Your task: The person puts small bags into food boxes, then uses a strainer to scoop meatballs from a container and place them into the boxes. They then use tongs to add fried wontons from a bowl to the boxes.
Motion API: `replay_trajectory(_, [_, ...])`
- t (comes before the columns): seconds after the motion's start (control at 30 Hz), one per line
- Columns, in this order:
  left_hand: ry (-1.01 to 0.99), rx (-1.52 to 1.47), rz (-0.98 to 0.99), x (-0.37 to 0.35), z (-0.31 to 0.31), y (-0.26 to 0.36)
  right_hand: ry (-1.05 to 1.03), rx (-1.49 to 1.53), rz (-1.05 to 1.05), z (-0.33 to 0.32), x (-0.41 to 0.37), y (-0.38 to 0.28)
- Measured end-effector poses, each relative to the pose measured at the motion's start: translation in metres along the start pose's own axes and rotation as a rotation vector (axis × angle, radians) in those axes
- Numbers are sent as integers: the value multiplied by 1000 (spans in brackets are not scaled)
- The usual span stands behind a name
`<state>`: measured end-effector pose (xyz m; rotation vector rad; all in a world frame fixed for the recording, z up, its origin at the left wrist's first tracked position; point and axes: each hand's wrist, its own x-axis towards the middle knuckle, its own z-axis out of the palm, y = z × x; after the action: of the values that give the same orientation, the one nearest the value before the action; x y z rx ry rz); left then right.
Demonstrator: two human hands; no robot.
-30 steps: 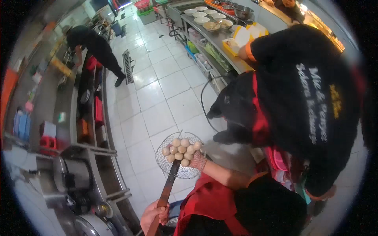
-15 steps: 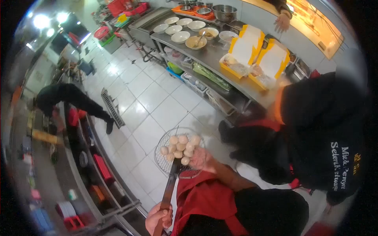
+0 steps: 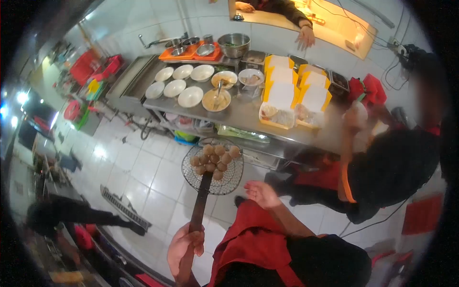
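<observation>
My left hand (image 3: 185, 248) is wrapped round the long dark handle of a wire skimmer (image 3: 229, 184). Several round brownish meatballs (image 3: 210, 159) lie bunched in its mesh basket, mostly toward the far side and middle. The skimmer is held out over the floor, in front of the steel counter. My right hand (image 3: 262, 193) is to the right of the basket, apart from it, with its fingers loosely curled and nothing seen in them.
On the steel counter (image 3: 158, 101) stand several white bowls (image 3: 190, 96), some with food, and open yellow-edged boxes (image 3: 279, 95). A co-worker in black (image 3: 387, 167) stands close on my right. Another person's hand (image 3: 306, 37) reaches through the serving window. A floor drain (image 3: 125, 208) lies left.
My view has turned toward the counter, and the skimmer now appears nearer to it. My right hand, earlier at the basket's edge beside the meatballs, has come away to the right.
</observation>
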<state>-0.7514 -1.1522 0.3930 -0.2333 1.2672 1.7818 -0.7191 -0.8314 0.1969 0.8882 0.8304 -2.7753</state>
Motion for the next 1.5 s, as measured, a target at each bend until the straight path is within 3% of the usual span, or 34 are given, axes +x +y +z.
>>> replay_trajectory(0.27, [-100,48,30,128,-19,143,173,-376,-381,50,109,-93])
replay_trajectory(0.53, [-178,76,30,235,-28,250,244,-441,-608,145,194,-219])
replay_trajectory(0.63, [-80,95,10,277,-28,286,247,-813,-545,160,208,-234])
replay_trajectory(0.7, [-154,134,62,311,-35,307,255,-878,-536,171,214,-253])
replay_trajectory(0.77, [-146,186,59,335,-36,328,129,-1051,-400,182,215,-252])
replay_trajectory(0.8, [-296,75,37,356,-51,336,193,-1019,-396,179,221,-248])
replay_trajectory(0.87, [-266,222,12,375,-38,363,187,-1265,-500,172,225,-242])
replay_trajectory(0.9, [-325,211,-30,390,-52,376,248,-1278,-410,178,220,-244])
replay_trajectory(1.0, [-485,260,-135,428,-56,408,327,-1260,-405,178,221,-246])
replay_trajectory(1.2, [-556,353,-220,471,-30,440,525,-1151,-349,179,215,-255])
replay_trajectory(1.4, [-579,401,-362,494,3,450,519,-1117,-386,174,213,-268])
replay_trajectory(1.5, [-615,373,-296,501,2,444,556,-1160,-399,177,215,-283])
